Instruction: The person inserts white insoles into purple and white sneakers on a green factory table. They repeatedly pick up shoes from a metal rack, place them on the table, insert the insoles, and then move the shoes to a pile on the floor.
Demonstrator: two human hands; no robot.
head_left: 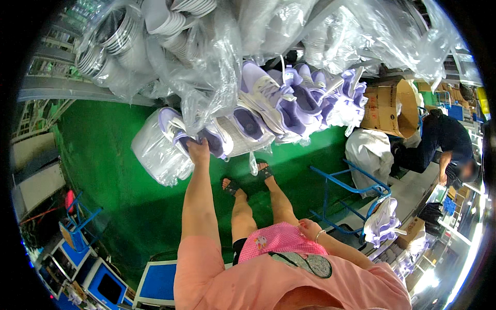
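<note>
My left hand (199, 151) reaches forward and is closed on the collar of a lavender and white sneaker (170, 121). Its thumb and fingers grip at the shoe opening, partly hiding it. More lavender sneakers (250, 124) sit in a row to the right, some wrapped in clear plastic. A large plastic-wrapped bundle (157, 150) hangs just left of and below the held shoe. At my waist, my right hand (310, 229) has curled fingers on the edge of a pink checked apron (268, 240); the fingertips are partly hidden.
Clear bags of stacked pale shoe parts (124, 46) fill the rack above. An open cardboard box (385, 111), a white sack (369, 155) and a blue metal frame (351, 188) stand to the right. Beyond them, another person (444, 139) bends over. Blue-topped stands (157, 279) are at lower left.
</note>
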